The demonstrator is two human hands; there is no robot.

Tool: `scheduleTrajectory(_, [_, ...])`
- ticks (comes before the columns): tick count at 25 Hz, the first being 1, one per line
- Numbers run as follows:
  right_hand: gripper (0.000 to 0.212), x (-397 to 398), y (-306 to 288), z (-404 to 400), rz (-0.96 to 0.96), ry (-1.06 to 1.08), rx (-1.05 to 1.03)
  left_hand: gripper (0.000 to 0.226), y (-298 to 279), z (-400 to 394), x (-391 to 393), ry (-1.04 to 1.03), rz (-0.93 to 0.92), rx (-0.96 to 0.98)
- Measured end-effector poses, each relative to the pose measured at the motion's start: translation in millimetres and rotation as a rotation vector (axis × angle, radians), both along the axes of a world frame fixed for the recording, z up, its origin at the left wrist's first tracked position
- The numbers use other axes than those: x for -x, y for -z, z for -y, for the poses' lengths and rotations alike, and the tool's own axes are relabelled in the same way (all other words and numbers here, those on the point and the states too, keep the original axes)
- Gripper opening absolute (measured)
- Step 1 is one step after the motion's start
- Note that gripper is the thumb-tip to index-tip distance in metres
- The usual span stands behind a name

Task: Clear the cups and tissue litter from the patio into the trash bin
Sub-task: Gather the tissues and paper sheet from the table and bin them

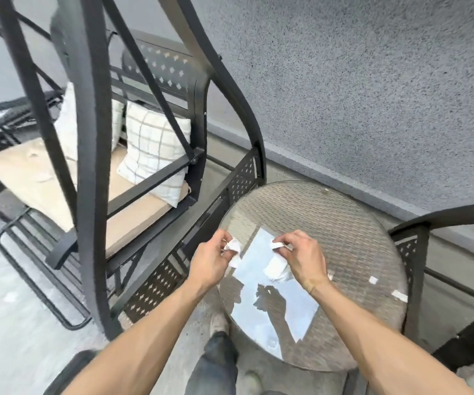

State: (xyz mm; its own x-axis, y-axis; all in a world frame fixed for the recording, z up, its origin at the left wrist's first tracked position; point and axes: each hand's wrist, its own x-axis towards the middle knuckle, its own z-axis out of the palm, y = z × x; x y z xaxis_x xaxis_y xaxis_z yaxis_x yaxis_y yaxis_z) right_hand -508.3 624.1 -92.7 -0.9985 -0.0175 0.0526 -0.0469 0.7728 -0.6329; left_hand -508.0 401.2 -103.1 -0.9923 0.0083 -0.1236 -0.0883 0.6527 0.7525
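Observation:
Both my hands hover over the near-left part of a round glass-topped wicker table (344,212). My left hand (210,260) pinches a small white tissue scrap (234,246) at the table's left edge. My right hand (301,256) is closed on a crumpled white tissue wad (277,270) that hangs under its fingers. Two small tissue bits (373,279) (399,295) lie on the table's right side. More white scraps (10,296) lie on the floor at the left and on the swing's cushion (35,155). No cups or trash bin are in view.
A black metal swing bench (93,138) with a tan seat cushion and checked pillows (153,149) stands to the left, its frame close to the table. A grey textured wall (358,81) runs behind. A black metal chair (409,246) flanks the table's right side. My legs are below.

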Motion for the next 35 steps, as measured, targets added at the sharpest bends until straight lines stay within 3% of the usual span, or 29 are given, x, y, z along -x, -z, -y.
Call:
scheduleTrajectory(11, [0.004,-26.8,-5.3,152.9,-0.035,-0.426,-0.080,0.017,-20.9,127.9,-118.1,-0.435,-0.003,-0.073])
scheduleTrajectory(18, [0.010,-93.9,-1.7,322.6,-0.042,-0.812,-0.122,0.017,-20.0,252.8,-246.1,-0.810,-0.032,-0.133])
scheduleTrajectory(23, [0.015,-154.7,4.6,429.8,-0.049,-0.968,-0.141,0.027,-11.4,338.3,-332.8,-0.966,-0.020,-0.102])
scheduleTrajectory(28, [0.014,-187.7,21.3,497.9,0.004,-1.009,-0.164,0.017,11.7,397.8,-375.6,-1.040,0.028,-0.105])
scheduleTrajectory(35, [0.019,-193.8,60.6,534.0,0.078,-0.964,-0.206,0.020,60.4,426.2,-381.4,-1.092,0.105,-0.089])
